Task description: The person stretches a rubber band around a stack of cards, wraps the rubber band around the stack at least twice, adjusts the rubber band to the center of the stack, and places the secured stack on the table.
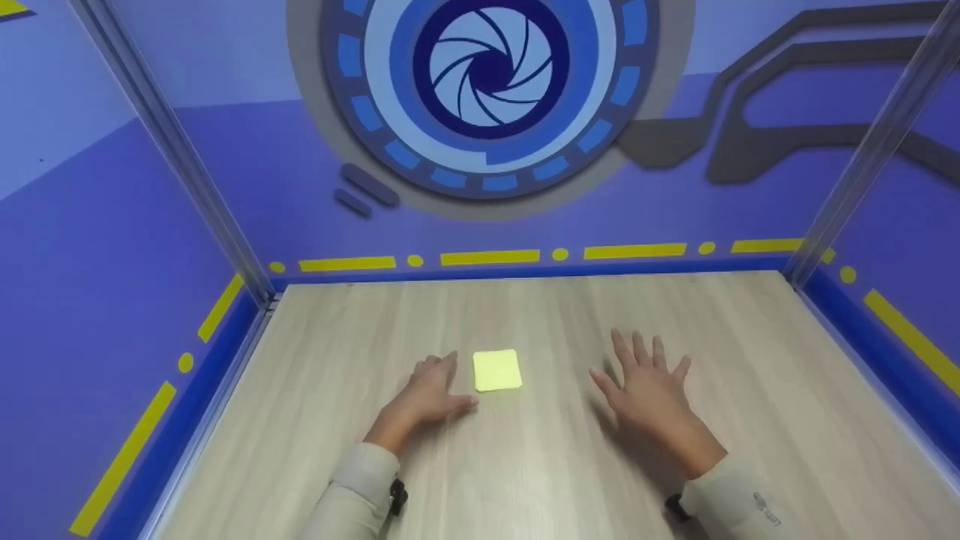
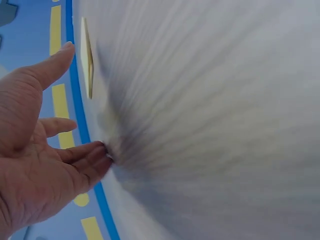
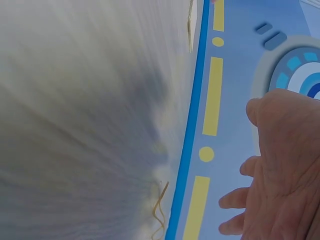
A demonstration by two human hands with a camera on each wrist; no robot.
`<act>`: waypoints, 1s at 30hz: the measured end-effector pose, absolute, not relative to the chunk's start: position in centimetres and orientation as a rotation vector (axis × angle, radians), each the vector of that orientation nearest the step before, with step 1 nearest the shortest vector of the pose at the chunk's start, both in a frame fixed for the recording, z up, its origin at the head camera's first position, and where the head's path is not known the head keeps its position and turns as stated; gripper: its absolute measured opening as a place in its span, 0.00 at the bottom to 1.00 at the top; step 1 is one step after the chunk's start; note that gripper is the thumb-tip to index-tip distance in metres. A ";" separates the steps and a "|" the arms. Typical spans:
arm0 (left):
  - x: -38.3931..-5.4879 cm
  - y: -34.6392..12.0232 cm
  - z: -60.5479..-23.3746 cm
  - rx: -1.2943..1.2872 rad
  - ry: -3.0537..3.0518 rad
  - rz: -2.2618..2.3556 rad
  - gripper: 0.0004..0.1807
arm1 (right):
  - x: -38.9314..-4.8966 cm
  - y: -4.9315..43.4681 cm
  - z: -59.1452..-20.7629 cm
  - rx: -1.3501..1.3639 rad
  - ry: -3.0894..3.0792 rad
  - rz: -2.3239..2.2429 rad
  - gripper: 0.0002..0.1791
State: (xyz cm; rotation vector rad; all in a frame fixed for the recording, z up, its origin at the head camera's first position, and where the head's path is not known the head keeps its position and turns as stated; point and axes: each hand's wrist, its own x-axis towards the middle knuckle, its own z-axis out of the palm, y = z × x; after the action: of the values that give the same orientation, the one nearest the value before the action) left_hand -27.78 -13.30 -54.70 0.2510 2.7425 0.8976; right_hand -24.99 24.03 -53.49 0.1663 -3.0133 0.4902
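Observation:
A pale yellow square pad of sticky notes (image 1: 496, 370) lies flat on the wooden table (image 1: 540, 465); its thin edge (image 2: 88, 62) shows in the left wrist view. Just left of it is my left hand (image 1: 426, 396), thumb apart from the fingers, holding nothing. The thumb tip is close to the pad's near left corner; whether they touch I cannot tell. Off to the pad's right, my right hand (image 1: 649, 394) hovers palm down above the table with its fingers spread. In the right wrist view that hand (image 3: 287, 165) is well clear of the surface.
Blue-purple panels (image 1: 247, 172) with yellow dashes and a round aperture emblem (image 1: 491, 67) enclose the table at the back and sides. Metal posts (image 1: 180, 150) stand at the back corners. A thin tan looped strand (image 3: 159, 210) shows low in the right wrist view.

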 end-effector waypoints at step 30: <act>-31.4 -9.8 -55.7 0.312 2.804 0.925 0.45 | -25.6 19.9 -54.1 0.343 -3.041 0.602 0.47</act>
State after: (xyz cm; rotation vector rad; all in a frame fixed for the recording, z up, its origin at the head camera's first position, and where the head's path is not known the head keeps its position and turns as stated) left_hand -31.38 -9.77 -55.67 0.3121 2.8038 0.9248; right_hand -25.56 19.94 -54.09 0.3425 -3.0412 0.6019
